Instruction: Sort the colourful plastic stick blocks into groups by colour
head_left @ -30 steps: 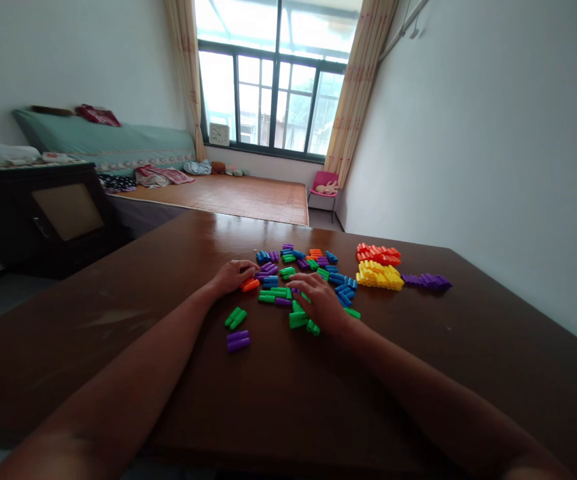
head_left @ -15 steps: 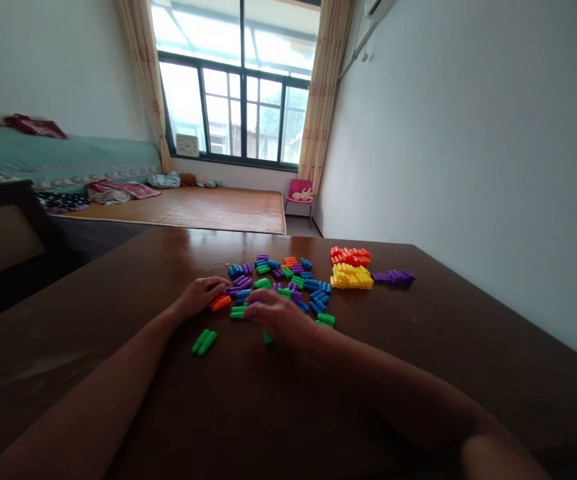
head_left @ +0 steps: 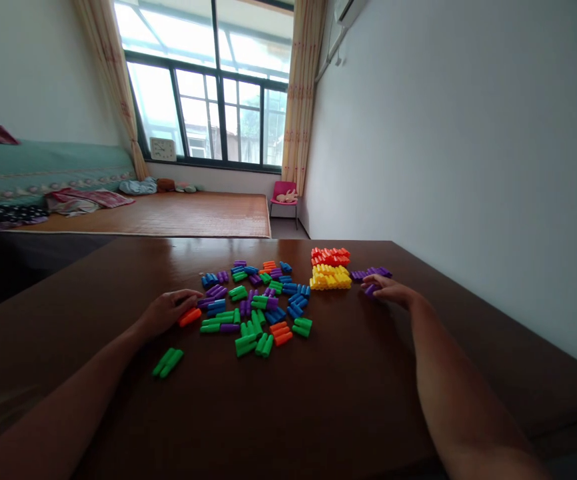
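Observation:
My right hand (head_left: 386, 288) is closed on a purple piece (head_left: 371, 290), just in front of a row of purple pieces (head_left: 371, 274) at the right. My left hand (head_left: 171, 310) rests on the table beside an orange piece (head_left: 189, 317), at the left edge of a loose spread of green, blue, purple and orange pieces; what its fingers hold, if anything, is hidden. A green pair (head_left: 168, 363) lies nearer me. Stacked yellow pieces (head_left: 330, 277) and stacked red-orange pieces (head_left: 330, 257) stand left of the purple row.
The dark brown table (head_left: 348, 387) has its far edge before a mat-covered bed (head_left: 193, 213). A pink chair (head_left: 284, 193) stands beyond, near the right wall. A clock (head_left: 163, 149) sits by the window.
My right hand has moved from the middle of the loose pieces to the purple row, with a purple piece in its fingers. The view has turned right. My left hand stays beside the orange piece.

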`<state>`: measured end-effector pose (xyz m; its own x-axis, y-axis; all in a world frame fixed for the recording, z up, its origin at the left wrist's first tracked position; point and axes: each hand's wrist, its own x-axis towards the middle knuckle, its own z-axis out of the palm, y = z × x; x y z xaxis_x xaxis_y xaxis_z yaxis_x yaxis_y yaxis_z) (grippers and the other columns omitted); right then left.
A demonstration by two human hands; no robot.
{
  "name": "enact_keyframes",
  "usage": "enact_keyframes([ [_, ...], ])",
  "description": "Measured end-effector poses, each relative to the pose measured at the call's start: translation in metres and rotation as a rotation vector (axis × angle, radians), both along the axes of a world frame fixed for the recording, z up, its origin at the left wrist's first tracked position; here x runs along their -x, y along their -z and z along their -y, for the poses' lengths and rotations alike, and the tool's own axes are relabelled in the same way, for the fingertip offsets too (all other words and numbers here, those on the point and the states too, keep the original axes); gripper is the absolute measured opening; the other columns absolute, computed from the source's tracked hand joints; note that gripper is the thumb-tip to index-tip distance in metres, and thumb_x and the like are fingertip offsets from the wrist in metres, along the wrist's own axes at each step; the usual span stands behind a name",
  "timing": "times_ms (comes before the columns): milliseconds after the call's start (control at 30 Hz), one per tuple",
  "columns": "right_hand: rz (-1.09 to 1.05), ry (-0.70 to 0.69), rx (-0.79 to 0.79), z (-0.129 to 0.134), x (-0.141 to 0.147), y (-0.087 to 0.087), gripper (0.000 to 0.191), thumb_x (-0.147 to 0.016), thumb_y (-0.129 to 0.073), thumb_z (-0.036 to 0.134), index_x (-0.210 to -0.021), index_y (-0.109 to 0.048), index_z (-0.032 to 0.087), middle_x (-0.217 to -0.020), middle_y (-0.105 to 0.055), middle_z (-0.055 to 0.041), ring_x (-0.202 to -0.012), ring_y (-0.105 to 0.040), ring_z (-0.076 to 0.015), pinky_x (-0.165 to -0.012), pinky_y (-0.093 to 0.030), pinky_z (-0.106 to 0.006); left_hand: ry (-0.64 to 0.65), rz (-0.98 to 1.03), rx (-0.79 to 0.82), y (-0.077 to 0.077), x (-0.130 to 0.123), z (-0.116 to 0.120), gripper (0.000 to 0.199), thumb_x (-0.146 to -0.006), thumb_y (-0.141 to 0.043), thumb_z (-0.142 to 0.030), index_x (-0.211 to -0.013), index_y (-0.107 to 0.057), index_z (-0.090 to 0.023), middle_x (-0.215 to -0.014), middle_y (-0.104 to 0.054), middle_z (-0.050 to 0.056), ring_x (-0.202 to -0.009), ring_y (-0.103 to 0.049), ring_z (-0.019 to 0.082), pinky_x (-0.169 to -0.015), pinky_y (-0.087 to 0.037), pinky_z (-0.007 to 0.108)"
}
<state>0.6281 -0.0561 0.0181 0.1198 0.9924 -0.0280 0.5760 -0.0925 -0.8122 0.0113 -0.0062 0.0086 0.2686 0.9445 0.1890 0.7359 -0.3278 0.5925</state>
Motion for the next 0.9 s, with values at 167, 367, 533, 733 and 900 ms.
enact_keyframes([
  [167, 0.106, 0.01, -0.044, -0.004, -0.01, 0.004, 0.053, -0.062, -0.07, 0.015, -0.115, -0.063, 0.018, -0.115, -0.066, -0.0132, -0.099, -0.064, -0.0224, -0.088, -0.051, -0.037, 0.009, -0.005, -0.003, -0.001, 0.0, 0.002, 0.056, -0.079, -0.048, -0.064, -0.104, -0.074, -0.02, -0.097, -0.075, 0.002, -0.088, -0.068, 0.023, -0.079, -0.049, 0.024],
  [367, 0.474, 0.182, -0.017, -0.012, -0.005, 0.011, 0.025, -0.074, -0.07, 0.039, -0.088, -0.071, 0.019, -0.091, -0.071, -0.0074, -0.085, -0.066, -0.0214, -0.079, -0.049, -0.032, 0.013, -0.014, -0.007, 0.004, 0.004, -0.003, 0.056, -0.079, -0.048, -0.063, -0.105, -0.073, -0.02, -0.098, -0.075, 0.003, -0.09, -0.068, 0.023, -0.078, -0.049, 0.024],
  [533, 0.637, 0.274, 0.022, -0.017, 0.015, 0.019, 0.024, -0.07, -0.073, 0.039, -0.084, -0.068, 0.02, -0.083, -0.071, -0.0066, -0.077, -0.065, -0.0207, -0.068, -0.046, -0.029, 0.01, -0.026, -0.001, 0.004, 0.004, -0.003, 0.057, -0.079, -0.048, -0.065, -0.105, -0.074, -0.022, -0.1, -0.075, 0.003, -0.092, -0.067, 0.024, -0.08, -0.049, 0.025],
  [733, 0.516, 0.499, -0.253, -0.015, -0.014, 0.012, 0.028, -0.071, -0.069, 0.031, -0.096, -0.063, 0.019, -0.091, -0.071, -0.0054, -0.079, -0.065, -0.0184, -0.071, -0.047, -0.028, 0.007, -0.02, 0.0, 0.001, 0.001, -0.001, 0.058, -0.077, -0.048, -0.066, -0.104, -0.074, -0.022, -0.099, -0.076, 0.003, -0.091, -0.068, 0.025, -0.078, -0.05, 0.025],
  [900, 0.749, 0.513, -0.297, -0.023, 0.004, 0.014, 0.022, -0.077, -0.064, 0.04, -0.09, -0.065, 0.022, -0.093, -0.07, -0.008, -0.09, -0.061, -0.0242, -0.077, -0.046, -0.036, -0.003, -0.032, 0.004, 0.0, 0.0, 0.0, 0.059, -0.078, -0.047, -0.066, -0.105, -0.074, -0.022, -0.097, -0.076, 0.003, -0.09, -0.067, 0.025, -0.078, -0.049, 0.025],
])
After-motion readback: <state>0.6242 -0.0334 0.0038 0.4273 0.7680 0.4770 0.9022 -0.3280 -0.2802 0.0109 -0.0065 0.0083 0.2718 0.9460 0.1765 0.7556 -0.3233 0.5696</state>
